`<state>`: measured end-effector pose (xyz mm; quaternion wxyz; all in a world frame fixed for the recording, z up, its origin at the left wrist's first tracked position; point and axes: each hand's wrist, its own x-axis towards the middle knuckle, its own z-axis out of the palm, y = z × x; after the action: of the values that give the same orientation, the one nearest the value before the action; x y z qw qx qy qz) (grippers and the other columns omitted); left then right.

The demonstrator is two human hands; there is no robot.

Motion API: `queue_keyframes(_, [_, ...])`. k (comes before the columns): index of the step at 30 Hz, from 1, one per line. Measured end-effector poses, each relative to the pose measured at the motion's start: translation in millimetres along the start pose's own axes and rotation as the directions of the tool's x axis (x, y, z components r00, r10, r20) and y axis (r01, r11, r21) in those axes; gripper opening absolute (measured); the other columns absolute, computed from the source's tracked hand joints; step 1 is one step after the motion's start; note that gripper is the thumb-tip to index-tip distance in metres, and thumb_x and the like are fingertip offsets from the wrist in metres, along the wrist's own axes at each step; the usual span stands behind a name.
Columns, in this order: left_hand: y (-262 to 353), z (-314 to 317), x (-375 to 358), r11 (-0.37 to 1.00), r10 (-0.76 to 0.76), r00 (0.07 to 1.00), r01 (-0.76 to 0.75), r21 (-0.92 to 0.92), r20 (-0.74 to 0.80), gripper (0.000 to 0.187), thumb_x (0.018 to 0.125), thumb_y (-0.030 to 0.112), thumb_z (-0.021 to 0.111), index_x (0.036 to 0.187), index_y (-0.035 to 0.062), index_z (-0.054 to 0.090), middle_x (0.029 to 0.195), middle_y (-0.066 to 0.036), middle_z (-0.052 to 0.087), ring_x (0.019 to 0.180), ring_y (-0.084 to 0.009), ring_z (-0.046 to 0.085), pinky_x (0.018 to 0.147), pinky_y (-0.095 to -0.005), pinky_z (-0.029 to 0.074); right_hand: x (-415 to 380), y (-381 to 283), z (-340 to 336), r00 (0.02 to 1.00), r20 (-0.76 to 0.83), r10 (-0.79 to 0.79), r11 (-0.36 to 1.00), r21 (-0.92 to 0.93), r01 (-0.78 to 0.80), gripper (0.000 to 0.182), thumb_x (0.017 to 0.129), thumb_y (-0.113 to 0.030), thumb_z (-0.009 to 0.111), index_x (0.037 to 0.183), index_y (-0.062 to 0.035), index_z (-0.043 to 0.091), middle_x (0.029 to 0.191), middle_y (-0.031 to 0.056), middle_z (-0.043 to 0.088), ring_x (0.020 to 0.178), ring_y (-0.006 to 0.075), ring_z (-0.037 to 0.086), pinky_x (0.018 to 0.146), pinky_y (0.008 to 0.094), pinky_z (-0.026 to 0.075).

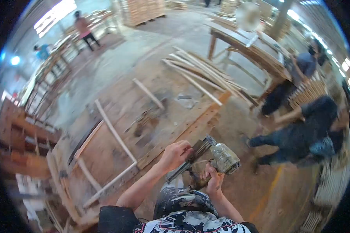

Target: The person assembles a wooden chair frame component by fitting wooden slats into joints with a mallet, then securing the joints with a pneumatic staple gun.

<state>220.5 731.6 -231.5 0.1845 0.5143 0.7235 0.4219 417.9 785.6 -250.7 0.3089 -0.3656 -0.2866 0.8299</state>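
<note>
My right hand point(212, 179) is wrapped round the handle of a nail gun point(225, 158), held in front of my waist. The gun has a worn, pale metal body, and its long magazine point(179, 171) slants down to the left. My left hand point(177, 154) is closed, with its fingertips pinching a flat grey strip of nails point(198, 148) beside the magazine. How far the strip sits in the magazine cannot be made out. Just beyond both hands lies the wooden edge of a worktable point(194, 129).
Wooden slats point(114, 130) lie framed on the worktable, with a pile of strips point(202, 70) at its far side. To the right, a person in dark clothes point(299, 132) bends near another table point(249, 48). Two more people point(85, 29) stand far left.
</note>
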Motion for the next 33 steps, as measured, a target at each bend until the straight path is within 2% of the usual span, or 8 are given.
queue_keyframes(5, [61.3,-25.6,-41.4,0.955,-0.22,0.931,0.267,0.13,-0.293,0.012,0.092,0.012,0.068,0.099,0.0029,0.066,0.087,-0.018,0.069,0.075,-0.034,0.069,0.067,-0.0391,0.054,-25.5,-22.3,26.5,0.956,0.135,0.259,0.966,-0.031,-0.258,0.021,0.092,-0.02,0.064,0.078,-0.0085,0.055,0.062,-0.0009,0.04,0.057,0.0144,0.043,0.058,0.031,0.041])
queue_keyframes(14, [98.8,-40.9,-60.1,0.803,-0.069,0.917,0.284,0.523,-0.393,0.01,0.084,0.008,0.068,0.087,0.0064,0.059,0.073,-0.015,0.06,0.066,-0.0374,0.065,0.06,-0.0479,0.05,-40.0,-66.4,81.6,0.915,0.297,0.272,0.961,-0.135,-0.241,0.027,0.093,-0.02,0.064,0.072,-0.009,0.051,0.063,0.0006,0.042,0.056,0.0146,0.045,0.055,0.0319,0.04])
queue_keyframes(15, [26.9,-49.5,-121.8,0.826,-0.042,0.911,0.262,0.498,-0.41,0.01,0.085,0.008,0.068,0.088,0.0063,0.059,0.073,-0.015,0.06,0.066,-0.0381,0.064,0.06,-0.048,0.05,-50.8,22.6,87.3,0.91,0.319,0.264,0.963,-0.147,-0.227,0.027,0.093,-0.021,0.063,0.072,-0.0094,0.05,0.063,0.0004,0.042,0.056,0.0145,0.045,0.056,0.0315,0.04])
queue_keyframes(20, [-12.3,-114.9,-173.0,0.859,-0.083,0.918,0.264,0.44,-0.388,0.014,0.089,0.014,0.07,0.092,0.0047,0.059,0.075,-0.015,0.062,0.066,-0.0346,0.065,0.06,-0.0457,0.051,-70.9,101.0,132.8,0.869,0.295,0.397,0.918,-0.131,-0.375,0.029,0.095,-0.025,0.061,0.073,-0.0121,0.048,0.063,-0.0012,0.041,0.058,0.0126,0.043,0.06,0.0286,0.039])
queue_keyframes(23, [-30.5,-149.3,-206.5,0.879,-0.465,0.77,0.462,-0.121,-0.437,0.021,0.096,0.023,0.068,0.093,0.0039,0.061,0.08,-0.01,0.067,0.065,-0.0227,0.066,0.059,-0.0394,0.051,-93.6,130.3,167.1,0.86,0.291,0.419,0.907,-0.09,-0.412,0.03,0.096,-0.026,0.059,0.072,-0.0132,0.046,0.062,-0.002,0.039,0.059,0.0117,0.042,0.061,0.0276,0.038])
queue_keyframes(26, [-89.6,-159.3,-227.6,0.662,-0.648,0.754,0.486,-0.57,-0.109,0.028,0.101,0.031,0.064,0.095,0.0041,0.063,0.081,-0.005,0.069,0.066,-0.0125,0.064,0.059,-0.0322,0.05,-102.3,150.8,194.2,0.875,0.266,0.404,0.913,-0.063,-0.403,0.031,0.096,-0.026,0.059,0.071,-0.0134,0.046,0.063,-0.0022,0.039,0.059,0.0113,0.042,0.061,0.0278,0.038])
queue_keyframes(30, [-101.8,-192.6,-231.3,0.469,-0.696,0.68,0.673,-0.572,0.231,0.032,0.103,0.033,0.06,0.091,0.004,0.064,0.071,-0.002,0.065,0.063,-0.0091,0.061,0.057,-0.028,0.047,-100.9,173.7,209.2,0.877,0.248,0.411,0.91,-0.05,-0.412,0.032,0.096,-0.027,0.059,0.071,-0.0137,0.044,0.063,-0.0024,0.039,0.058,0.0106,0.041,0.06,0.0278,0.038])
queue_keyframes(33, [-119.4,-190.9,-233.5,0.66,-0.659,0.74,0.655,-0.368,0.136,0.038,0.102,0.037,0.059,0.088,0.0027,0.066,0.07,-0.008,0.067,0.062,-0.0155,0.063,0.058,-0.0314,0.049,-96.1,177.8,217.2,0.876,0.226,0.425,0.903,-0.036,-0.429,0.032,0.097,-0.027,0.057,0.071,-0.0139,0.044,0.063,-0.0031,0.039,0.058,0.0097,0.041,0.059,0.0273,0.039])
